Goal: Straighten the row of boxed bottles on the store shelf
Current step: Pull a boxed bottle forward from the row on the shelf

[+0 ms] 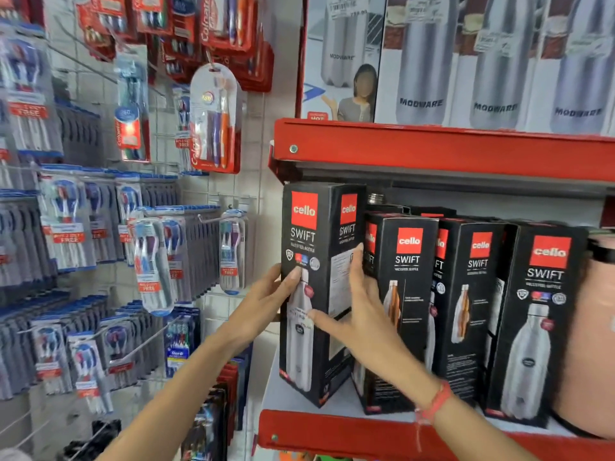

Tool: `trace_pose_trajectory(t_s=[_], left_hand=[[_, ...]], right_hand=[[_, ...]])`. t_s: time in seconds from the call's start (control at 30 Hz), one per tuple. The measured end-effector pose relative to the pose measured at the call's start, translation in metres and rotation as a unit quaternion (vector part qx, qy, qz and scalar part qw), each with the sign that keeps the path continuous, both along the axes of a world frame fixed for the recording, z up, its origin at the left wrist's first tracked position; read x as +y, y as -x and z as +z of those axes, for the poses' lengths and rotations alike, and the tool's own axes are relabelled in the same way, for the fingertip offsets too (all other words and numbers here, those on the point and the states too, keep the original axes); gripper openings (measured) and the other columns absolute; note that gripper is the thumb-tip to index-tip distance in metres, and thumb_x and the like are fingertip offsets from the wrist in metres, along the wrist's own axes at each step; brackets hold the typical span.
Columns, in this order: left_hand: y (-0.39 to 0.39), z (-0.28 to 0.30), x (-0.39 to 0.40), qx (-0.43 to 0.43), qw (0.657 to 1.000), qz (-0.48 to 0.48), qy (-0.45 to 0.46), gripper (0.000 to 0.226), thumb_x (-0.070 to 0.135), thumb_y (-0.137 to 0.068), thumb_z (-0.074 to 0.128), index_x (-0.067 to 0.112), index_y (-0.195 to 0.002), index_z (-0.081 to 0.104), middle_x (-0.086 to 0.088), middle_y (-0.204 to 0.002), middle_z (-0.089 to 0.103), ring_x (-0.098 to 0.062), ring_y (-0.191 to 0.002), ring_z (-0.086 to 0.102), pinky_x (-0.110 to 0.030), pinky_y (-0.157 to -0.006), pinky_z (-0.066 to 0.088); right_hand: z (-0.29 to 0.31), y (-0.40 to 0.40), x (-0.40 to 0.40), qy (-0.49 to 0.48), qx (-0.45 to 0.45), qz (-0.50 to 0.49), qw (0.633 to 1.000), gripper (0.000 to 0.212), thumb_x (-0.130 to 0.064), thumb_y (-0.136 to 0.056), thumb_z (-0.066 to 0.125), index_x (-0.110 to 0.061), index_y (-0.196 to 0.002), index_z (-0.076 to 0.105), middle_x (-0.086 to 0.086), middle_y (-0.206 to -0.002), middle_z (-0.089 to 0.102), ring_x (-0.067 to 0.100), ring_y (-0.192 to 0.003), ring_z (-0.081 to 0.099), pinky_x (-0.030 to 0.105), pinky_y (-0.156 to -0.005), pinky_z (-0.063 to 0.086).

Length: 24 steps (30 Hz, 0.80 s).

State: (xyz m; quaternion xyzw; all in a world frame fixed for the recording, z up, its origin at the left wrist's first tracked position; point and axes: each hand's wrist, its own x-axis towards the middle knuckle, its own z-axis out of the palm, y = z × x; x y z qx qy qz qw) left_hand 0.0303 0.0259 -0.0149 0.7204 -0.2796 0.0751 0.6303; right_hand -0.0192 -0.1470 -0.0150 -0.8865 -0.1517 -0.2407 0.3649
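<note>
A row of black Cello Swift bottle boxes stands on the red shelf [332, 427]. The tall leftmost box [316, 344] is turned at an angle, its corner facing me. My left hand [266, 304] presses flat on that box's left front face. My right hand [359, 307] lies flat on its right side face, thumb across the front corner. The second box [407, 277], third box [476, 294] and fourth box [539, 314] stand beside it, each also turned slightly. More boxes stand behind them.
A pink round container [592, 344] stands at the shelf's right end. The upper red shelf [432, 148] carries white Modware bottle boxes [422, 61]. Toothbrush packs [213, 121] hang on wire pegs on the wall to the left, close to the shelf end.
</note>
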Motion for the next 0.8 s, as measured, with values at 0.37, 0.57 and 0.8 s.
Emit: trace_pose_trajectory(t_s=[0.37,0.57,0.8], left_hand=[[0.022,-0.010,-0.001,-0.107,0.993,0.046,-0.015,0.073,0.001,-0.090,0.059,0.028,-0.149,0.027,0.005,-0.140,0.056,0.007,-0.122,0.051,-0.021,-0.090,0.055],[0.002,-0.028,-0.013,-0.087,0.991,0.098,-0.033,0.076,0.004,-0.091,0.061,0.034,-0.149,0.024,0.015,-0.132,0.061,0.008,-0.118,0.054,-0.043,-0.103,0.049],[-0.005,-0.043,-0.016,-0.053,0.993,0.096,-0.049,0.081,0.007,-0.092,0.061,0.040,-0.150,0.015,0.015,-0.134,0.058,0.015,-0.113,0.054,-0.042,-0.106,0.047]], right_hand=[[0.029,-0.005,-0.030,-0.089,0.124,0.205,0.967,0.108,-0.004,-0.089,0.063,-0.052,-0.144,-0.017,-0.024,-0.153,0.026,0.000,-0.135,0.040,0.027,-0.100,0.046],[0.007,-0.028,-0.019,-0.080,0.086,0.129,0.985,0.109,-0.006,-0.088,0.061,-0.062,-0.138,-0.017,-0.017,-0.153,0.032,0.008,-0.133,0.045,0.047,-0.113,0.036],[-0.014,-0.033,-0.015,-0.057,0.079,0.075,0.992,0.106,-0.008,-0.090,0.061,-0.054,-0.142,-0.020,-0.027,-0.135,0.036,0.002,-0.125,0.044,0.032,-0.111,0.033]])
